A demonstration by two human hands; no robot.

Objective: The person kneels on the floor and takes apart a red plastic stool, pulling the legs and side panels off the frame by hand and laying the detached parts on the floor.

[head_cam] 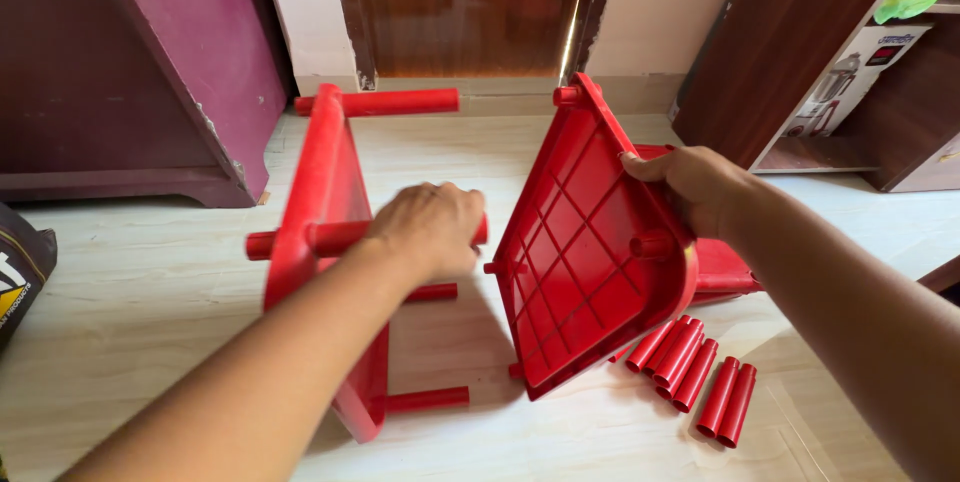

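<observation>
Red plastic stool seat point(325, 242) standing on edge on the floor, four tubular legs projecting rightward, the upper-middle leg point(335, 238) gripped. Second red seat panel point(580, 252), ribbed underside showing, tilted on its lower corner, held at its upper right edge. Loose red leg tubes point(695, 377) lie on the floor just right of it.

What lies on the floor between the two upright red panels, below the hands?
Head view: between the left red panel and the ribbed red panel, the pale floor is bare; only the left panel's red tubes reach across it.
</observation>
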